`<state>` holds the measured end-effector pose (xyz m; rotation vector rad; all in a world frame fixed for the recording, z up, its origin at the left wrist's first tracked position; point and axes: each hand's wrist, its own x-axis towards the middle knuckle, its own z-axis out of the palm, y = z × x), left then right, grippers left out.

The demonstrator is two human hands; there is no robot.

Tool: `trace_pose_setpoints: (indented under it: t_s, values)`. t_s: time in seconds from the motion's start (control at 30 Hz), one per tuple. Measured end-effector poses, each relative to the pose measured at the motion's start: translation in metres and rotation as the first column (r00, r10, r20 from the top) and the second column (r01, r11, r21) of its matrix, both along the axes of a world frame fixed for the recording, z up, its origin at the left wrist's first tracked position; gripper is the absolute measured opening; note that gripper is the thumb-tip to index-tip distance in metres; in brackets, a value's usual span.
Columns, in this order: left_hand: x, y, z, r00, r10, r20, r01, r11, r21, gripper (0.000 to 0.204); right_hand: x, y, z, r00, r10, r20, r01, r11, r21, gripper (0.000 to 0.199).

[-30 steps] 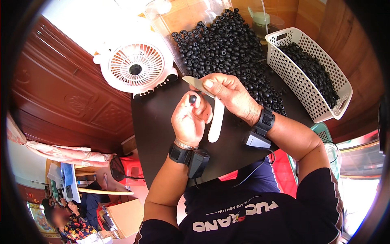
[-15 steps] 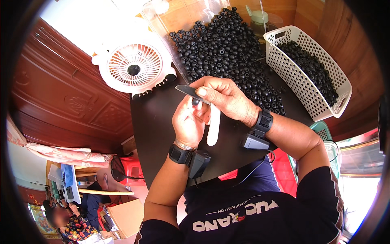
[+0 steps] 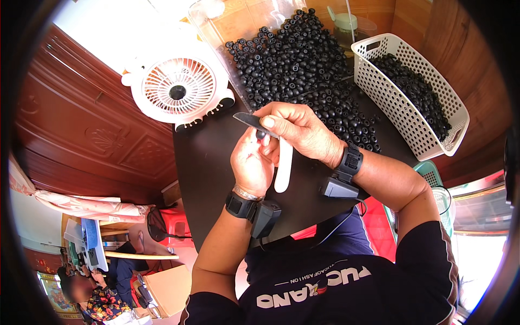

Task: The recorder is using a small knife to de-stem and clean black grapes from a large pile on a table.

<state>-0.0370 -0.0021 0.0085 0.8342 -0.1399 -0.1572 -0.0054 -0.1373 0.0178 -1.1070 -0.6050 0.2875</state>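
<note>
My right hand (image 3: 300, 130) is closed around a knife (image 3: 284, 162) with a white handle and a dark blade. The blade points left, over the fingers of my left hand (image 3: 252, 165). Pinched in those left fingers is a small round black piece (image 3: 261, 134), right beside the blade's edge. Whether the blade touches it I cannot tell. Just beyond my hands lies a heap of small black pieces (image 3: 292, 59), rounded with holes, spilling from a clear plastic bin (image 3: 233, 73) onto the dark table (image 3: 208, 162).
A white perforated basket (image 3: 403, 100) with more small black pieces stands at the right. At the left back is a white fan (image 3: 179, 93). A lidded jar (image 3: 344, 27) sits behind the heap. Another person (image 3: 103, 298) is at the far lower left, near a red stool (image 3: 174, 223).
Both hands have barely moved and keep the same hold. The knife's handle has tilted very slightly.
</note>
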Motion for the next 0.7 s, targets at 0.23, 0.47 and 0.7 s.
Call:
trace_pose_setpoints:
  t_s: [0.23, 0.47, 0.7]
  values:
    - [0.000, 0.001, 0.000, 1.000, -0.008, -0.012, 0.008, 1.000, 0.000, 0.025, 0.001, 0.001, -0.002, 1.000, 0.009, -0.011, -0.009, 1.000, 0.012, 0.029]
    - [0.002, 0.001, -0.012, 0.999, -0.011, -0.030, 0.009, 0.996, -0.092, 0.024, 0.004, 0.002, -0.007, 1.000, 0.002, 0.019, -0.002, 1.000, 0.000, 0.025]
    - [-0.001, -0.002, -0.022, 0.997, -0.015, -0.082, 0.007, 0.996, -0.093, 0.025, 0.004, 0.006, -0.014, 0.976, -0.111, 0.188, 0.125, 0.990, -0.060, 0.024]
